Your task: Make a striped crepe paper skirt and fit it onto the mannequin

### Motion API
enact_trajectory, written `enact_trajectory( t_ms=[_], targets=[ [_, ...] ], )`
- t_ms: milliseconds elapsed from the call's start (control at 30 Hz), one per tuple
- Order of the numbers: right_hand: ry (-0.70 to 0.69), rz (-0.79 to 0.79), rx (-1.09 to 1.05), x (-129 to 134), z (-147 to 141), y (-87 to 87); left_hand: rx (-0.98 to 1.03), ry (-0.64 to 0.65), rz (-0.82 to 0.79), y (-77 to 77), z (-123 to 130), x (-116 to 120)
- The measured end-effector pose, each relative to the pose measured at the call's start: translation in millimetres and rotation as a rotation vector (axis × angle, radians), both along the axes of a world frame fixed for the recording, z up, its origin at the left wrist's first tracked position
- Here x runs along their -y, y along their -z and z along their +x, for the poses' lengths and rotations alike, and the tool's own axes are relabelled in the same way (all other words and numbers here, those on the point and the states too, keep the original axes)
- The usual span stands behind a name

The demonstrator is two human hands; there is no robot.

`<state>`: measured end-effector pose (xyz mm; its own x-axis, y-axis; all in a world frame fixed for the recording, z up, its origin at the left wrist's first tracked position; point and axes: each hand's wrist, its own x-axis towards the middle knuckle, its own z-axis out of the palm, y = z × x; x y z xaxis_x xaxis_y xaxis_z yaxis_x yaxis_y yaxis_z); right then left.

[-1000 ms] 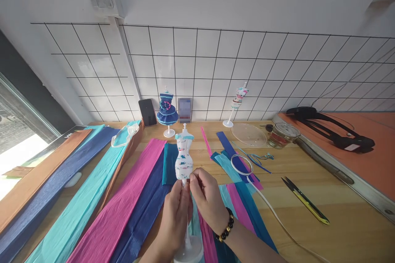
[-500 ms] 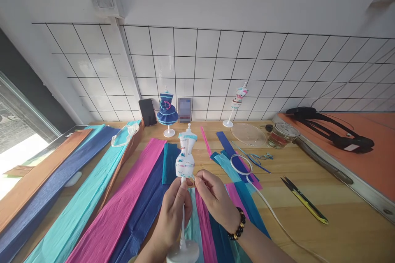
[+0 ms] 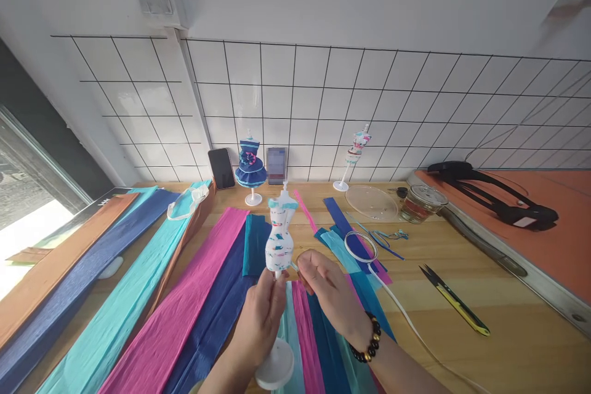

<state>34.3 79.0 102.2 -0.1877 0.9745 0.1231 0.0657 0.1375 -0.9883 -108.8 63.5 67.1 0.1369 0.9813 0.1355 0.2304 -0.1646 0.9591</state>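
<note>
A small white dress-form mannequin [image 3: 279, 234], marked with blue and pink bits, stands near the middle of the view. My left hand [image 3: 259, 320] is closed round its thin stem just below the hips, and the round white base [image 3: 276, 364] shows beneath that hand. To the right of the hips my right hand [image 3: 330, 292] is pinched on the end of a narrow light-blue strip [image 3: 294, 266], which runs to the mannequin's lower edge. Whether the strip is paper or thread I cannot tell. Crepe paper strips [image 3: 302, 332] in pink, teal and aqua lie under my hands.
Long crepe paper sheets [image 3: 184, 295] cover the left side. At the back stand a blue-dressed mannequin [image 3: 250, 166], a phone [image 3: 221, 168] and another mannequin [image 3: 356, 151]. Rightward lie a white ring with cable [image 3: 361, 247], a yellow-black snipper [image 3: 455, 300] and a glass jar [image 3: 422, 203].
The mannequin has turned on its axis and shifted slightly right, its base swinging up into fuller view. My right hand has moved a little right, away from the hips, still pinching the strip.
</note>
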Motion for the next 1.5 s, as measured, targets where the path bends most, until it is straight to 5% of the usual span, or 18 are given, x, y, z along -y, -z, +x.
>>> enact_trajectory(
  t_ms=[367, 600, 833, 1133, 1500],
  targets=[
    [-0.021, -0.085, -0.035, 6.1, -6.1, -7.1, -0.209, -0.035, 0.138, 1.1, -3.8, -1.0],
    [-0.121, -0.147, -0.213, 4.8, -4.8, -4.3, -0.394, -0.093, 0.361, 2.4, -6.3, -4.5],
    [-0.126, -0.216, -0.110, 2.3, -3.6, -8.1, -0.540, -0.132, 0.588, 2.8, -8.9, -7.2],
    [-0.183, -0.616, -0.511, -1.9, 0.4, -5.9, -0.571, -0.097, 0.640, -2.0, -6.5, -7.3],
    [-0.151, -0.639, -0.542, -2.7, -2.8, -5.9, -0.573, -0.112, 0.642, 0.2, -5.9, -7.0]
  ],
)
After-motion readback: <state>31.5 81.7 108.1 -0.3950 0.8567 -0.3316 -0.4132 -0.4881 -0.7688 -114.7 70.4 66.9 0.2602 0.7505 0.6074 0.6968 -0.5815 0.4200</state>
